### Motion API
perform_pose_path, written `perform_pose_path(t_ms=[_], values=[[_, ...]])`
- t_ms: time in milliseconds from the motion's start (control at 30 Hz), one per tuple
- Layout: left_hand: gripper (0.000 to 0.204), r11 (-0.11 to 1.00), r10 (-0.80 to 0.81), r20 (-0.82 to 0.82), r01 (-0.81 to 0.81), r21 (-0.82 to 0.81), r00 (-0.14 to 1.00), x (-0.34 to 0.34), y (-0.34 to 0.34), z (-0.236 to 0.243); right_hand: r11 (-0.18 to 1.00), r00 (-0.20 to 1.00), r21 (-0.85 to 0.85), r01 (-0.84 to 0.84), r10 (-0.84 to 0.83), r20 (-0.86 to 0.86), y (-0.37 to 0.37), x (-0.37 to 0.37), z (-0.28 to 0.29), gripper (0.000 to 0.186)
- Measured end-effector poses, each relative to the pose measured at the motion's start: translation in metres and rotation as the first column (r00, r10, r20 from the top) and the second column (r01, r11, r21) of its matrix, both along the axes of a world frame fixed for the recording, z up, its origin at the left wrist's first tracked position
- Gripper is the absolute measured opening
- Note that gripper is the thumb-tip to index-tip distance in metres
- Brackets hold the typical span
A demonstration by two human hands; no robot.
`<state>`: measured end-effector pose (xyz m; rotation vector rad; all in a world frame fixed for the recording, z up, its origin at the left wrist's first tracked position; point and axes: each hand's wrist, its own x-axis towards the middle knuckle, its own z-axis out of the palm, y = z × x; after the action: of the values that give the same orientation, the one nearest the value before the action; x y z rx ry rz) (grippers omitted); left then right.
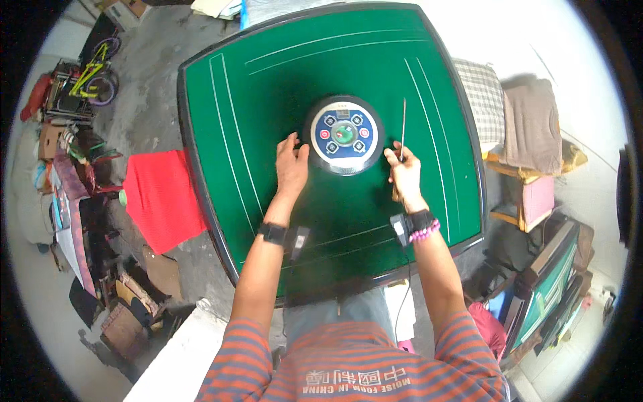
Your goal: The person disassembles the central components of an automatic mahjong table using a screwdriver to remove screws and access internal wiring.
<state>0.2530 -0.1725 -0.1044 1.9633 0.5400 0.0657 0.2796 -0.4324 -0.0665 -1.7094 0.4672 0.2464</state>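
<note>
A green-topped mahjong table (pixel 341 70) with a dark rim spreads out in front of me. In its middle sits a round control unit (pixel 329 151) with a black ring, a blue and white face, several buttons and a clear dome over the dice. My left hand (pixel 292 167) is just left of this unit, fingers loosely apart and holding nothing. On the other side, my right hand (pixel 406 175) grips a screwdriver (pixel 404 124). Its long thin shaft points away from me, and part of its handle shows below the palm.
A red cloth-covered seat (pixel 164 194) stands at the table's left edge. Cushioned chairs (pixel 532 124) are on the right. Framed green panels (pixel 546 295) lean at the lower right. A small yellow bicycle (pixel 94 77) and piled household items are at the far left. A cable (pixel 404 301) hangs by my right forearm.
</note>
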Motion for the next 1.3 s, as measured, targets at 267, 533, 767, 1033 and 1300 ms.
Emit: perform_pose_path(t_ms=[267,533,767,1033,1300], values=[[0.034,0.948,0.057,0.033,-0.064,0.311,0.998,0.004,-0.026,0.025,0.999,0.999,0.029,-0.027,0.027,0.024,0.017,0.024,0.014,0.024],[0.029,0.985,0.174,-0.007,-0.174,-0.005,0.985,0.008,-0.023,0.023,0.950,0.999,0.313,-0.019,0.008,0.036,0.010,0.025,0.019,0.015],[0.033,0.966,0.221,0.072,-0.208,-0.156,0.973,0.003,-0.030,0.020,0.982,0.999,0.189,-0.013,0.004,0.051,0.003,0.025,-0.002,0.016],[0.027,0.872,0.345,0.062,-0.296,-0.391,0.937,-0.001,-0.035,0.033,0.991,0.994,0.087,-0.102,0.104,-0.019,0.001,0.040,0.002,0.020],[0.028,0.864,0.414,0.083,-0.363,-0.350,0.907,-0.024,-0.014,0.031,0.967,0.971,-0.134,-0.219,0.201,-0.130,-0.004,0.046,0.024,0.022]])
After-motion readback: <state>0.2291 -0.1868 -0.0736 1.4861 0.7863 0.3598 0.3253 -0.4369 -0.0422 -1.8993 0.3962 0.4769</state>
